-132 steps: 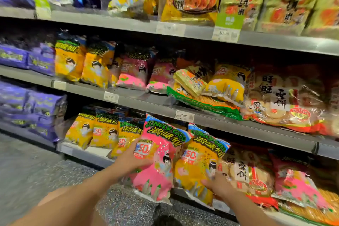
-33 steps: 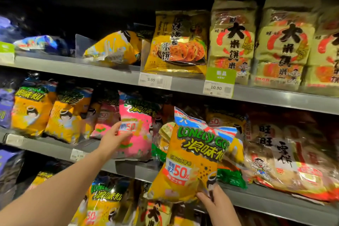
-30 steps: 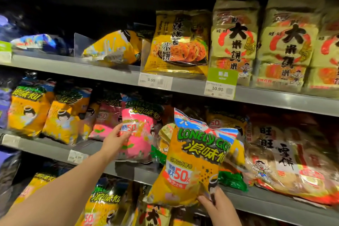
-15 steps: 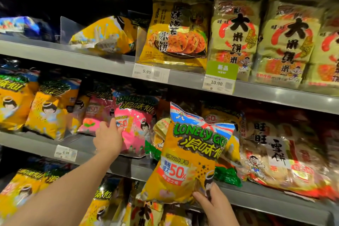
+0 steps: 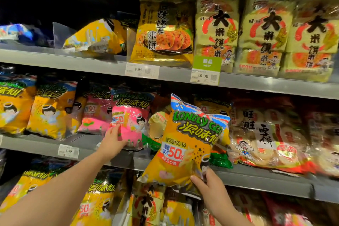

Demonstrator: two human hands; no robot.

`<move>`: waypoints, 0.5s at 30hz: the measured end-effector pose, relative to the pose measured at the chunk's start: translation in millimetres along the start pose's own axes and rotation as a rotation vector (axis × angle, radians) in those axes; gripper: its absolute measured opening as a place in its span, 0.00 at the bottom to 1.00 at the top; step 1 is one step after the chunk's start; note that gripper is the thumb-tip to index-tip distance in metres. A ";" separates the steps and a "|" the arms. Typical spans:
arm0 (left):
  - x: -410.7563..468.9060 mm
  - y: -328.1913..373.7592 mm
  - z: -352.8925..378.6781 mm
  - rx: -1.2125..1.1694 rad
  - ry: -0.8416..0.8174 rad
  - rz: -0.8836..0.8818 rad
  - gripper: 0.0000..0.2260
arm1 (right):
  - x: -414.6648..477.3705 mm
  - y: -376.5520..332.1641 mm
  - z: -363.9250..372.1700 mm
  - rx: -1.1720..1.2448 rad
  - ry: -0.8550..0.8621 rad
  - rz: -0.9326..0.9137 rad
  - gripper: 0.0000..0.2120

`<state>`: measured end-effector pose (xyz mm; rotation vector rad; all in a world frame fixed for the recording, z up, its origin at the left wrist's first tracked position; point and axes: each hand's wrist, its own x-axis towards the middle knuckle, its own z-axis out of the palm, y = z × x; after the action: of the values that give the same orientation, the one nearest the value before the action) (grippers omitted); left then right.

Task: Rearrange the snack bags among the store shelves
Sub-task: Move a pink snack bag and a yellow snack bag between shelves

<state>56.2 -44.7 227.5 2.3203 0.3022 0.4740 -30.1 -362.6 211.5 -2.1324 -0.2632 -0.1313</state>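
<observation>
Far left on the middle shelf, we see yellow bags standing in a row, with a price tag reading 6.99 on the shelf edge below. Next, the left hand reaches up to the pink bag, which stands upright on that shelf just right of another pink pack. The thumb lies on the bag's lower-left front and the other fingers go behind it. We read that as a grip, though the far fingers are hidden. Right of it, the yellow bag, marked LONELY GOD and 50%, is in the air in front of the middle shelf's edge, tilted, covering part of a green-edged pack. The right hand pinches its bottom right corner, thumb on the front, fingers curled behind. Further right, a snow-cracker pack lies on the middle shelf. On the upper shelf, tall rice cracker packs stand side by side.
</observation>
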 end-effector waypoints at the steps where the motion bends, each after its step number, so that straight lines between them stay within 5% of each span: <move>1: -7.4 5.2 -1.0 0.020 0.053 0.010 0.29 | -3.4 -0.8 -1.6 0.009 0.003 0.006 0.02; 5: -60.0 25.7 10.4 -0.078 0.188 0.100 0.20 | -17.9 -1.4 -5.2 -0.063 0.004 -0.028 0.11; 11: -175.1 39.8 35.7 -0.332 -0.121 0.287 0.18 | -49.9 14.0 3.6 -0.130 -0.045 -0.054 0.16; 15: -217.3 20.5 58.9 -0.325 -0.284 0.227 0.33 | -76.2 33.0 16.2 -0.196 -0.101 -0.020 0.16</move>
<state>-114.0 -171.5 149.4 2.0733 -0.1667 0.2724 -96.4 -376.8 160.9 -2.3354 -0.3437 -0.0628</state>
